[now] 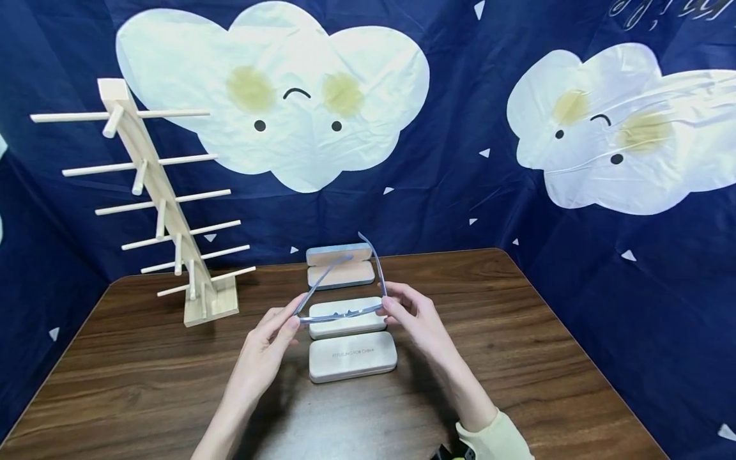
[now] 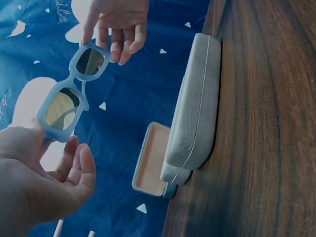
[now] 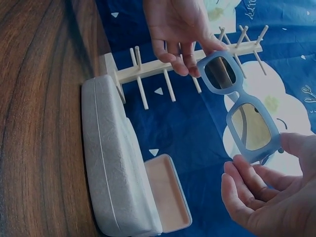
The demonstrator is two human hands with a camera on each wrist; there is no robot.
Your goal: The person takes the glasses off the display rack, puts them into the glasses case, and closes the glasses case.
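Blue-framed sunglasses (image 1: pixel 345 314) are held up above the table between both hands, temples unfolded and pointing away toward the back. My left hand (image 1: pixel 266 348) pinches the left end of the frame between thumb and fingers. At the other end, my right hand (image 1: pixel 418 322) pinches the right hinge corner. In the right wrist view the tinted lenses of the sunglasses (image 3: pixel 239 106) face the camera. Below them on the table lie a closed pale glasses case (image 1: pixel 352 356) and a second closed case (image 1: pixel 322 328) behind it. Farther back, an open case (image 1: pixel 340 275) shows its peach lining.
A wooden rack (image 1: pixel 155 172) with several pegs stands at the back left of the brown wooden table (image 1: pixel 144 377). Behind the table hangs a dark blue cloth (image 1: pixel 460 191) printed with white clouds and small triangles.
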